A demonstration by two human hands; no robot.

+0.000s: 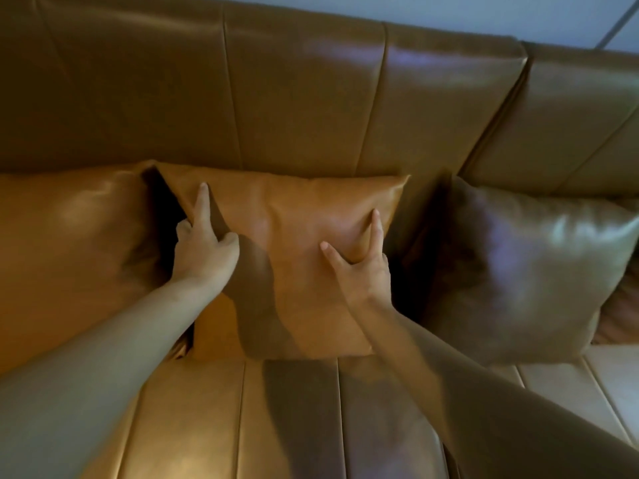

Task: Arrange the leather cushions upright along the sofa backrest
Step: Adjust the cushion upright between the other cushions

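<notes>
Three tan leather cushions lean upright against the sofa backrest [294, 91]. The middle cushion [294, 216] stands between a left cushion [69, 243] and a right cushion [518, 271]. My left hand [204, 247] rests on the middle cushion's left edge, index finger stretched up its face, other fingers curled round the side. My right hand [359, 261] presses flat on its right half, fingers spread. The left cushion touches the middle one; a dark gap separates the middle and right cushions.
The sofa seat [294, 420] with stitched panels fills the foreground. A pale wall [484, 15] shows above the backrest at the top right. A second backrest section [570, 115] runs off to the right.
</notes>
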